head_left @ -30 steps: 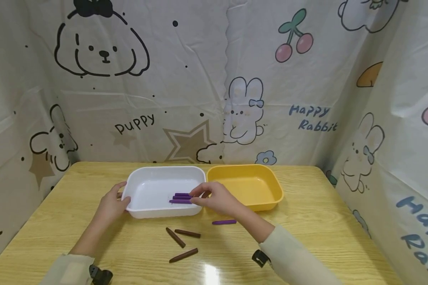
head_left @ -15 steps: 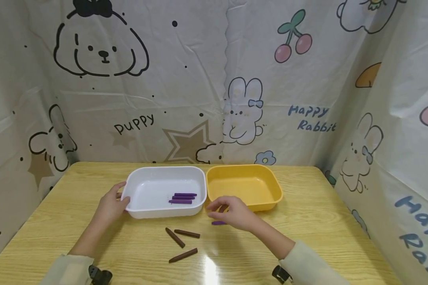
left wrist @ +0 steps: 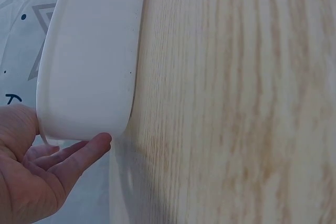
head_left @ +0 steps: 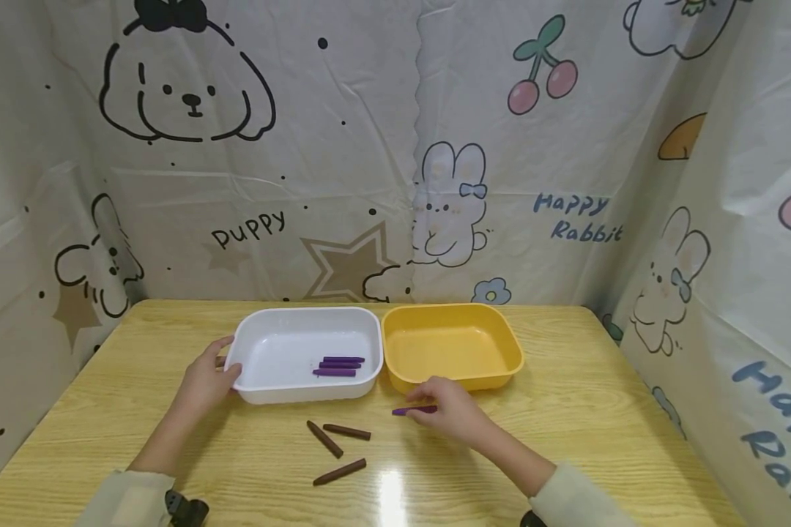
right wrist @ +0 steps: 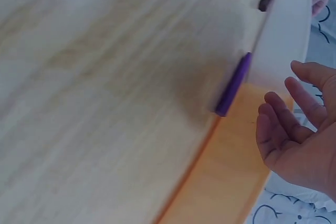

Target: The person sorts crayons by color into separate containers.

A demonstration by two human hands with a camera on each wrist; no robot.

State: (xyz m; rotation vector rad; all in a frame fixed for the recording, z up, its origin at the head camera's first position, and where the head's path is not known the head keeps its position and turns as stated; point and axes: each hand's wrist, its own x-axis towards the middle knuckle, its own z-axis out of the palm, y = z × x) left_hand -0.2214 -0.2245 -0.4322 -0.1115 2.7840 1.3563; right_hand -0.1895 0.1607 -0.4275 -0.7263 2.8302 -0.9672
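Note:
My left hand [head_left: 206,380] grips the left end of a white plastic tray [head_left: 283,395], thumb at the rim and fingers against the outer wall. In the left wrist view the fingers [left wrist: 79,163] rest under the tray's rounded end. Three purple crayons [head_left: 335,372] lie side by side in the tray. My right hand [head_left: 451,411] is over a single purple crayon [head_left: 400,412] on the table. The right wrist view shows its fingers spread and loosely bent, apart from that crayon. Three brown crayons [head_left: 339,472] lie in front of the white tray.
A yellow plastic tray [head_left: 510,369] stands right beside the white one, behind the right hand. Both are on a light wood-grain table [head_left: 250,468]. Behind it hangs a pale cloth [head_left: 343,168] with cartoon prints, which also runs along both sides.
My right hand has left the inside of the white tray, moving right and toward me to the lone purple crayon. The left hand and both trays have stayed put.

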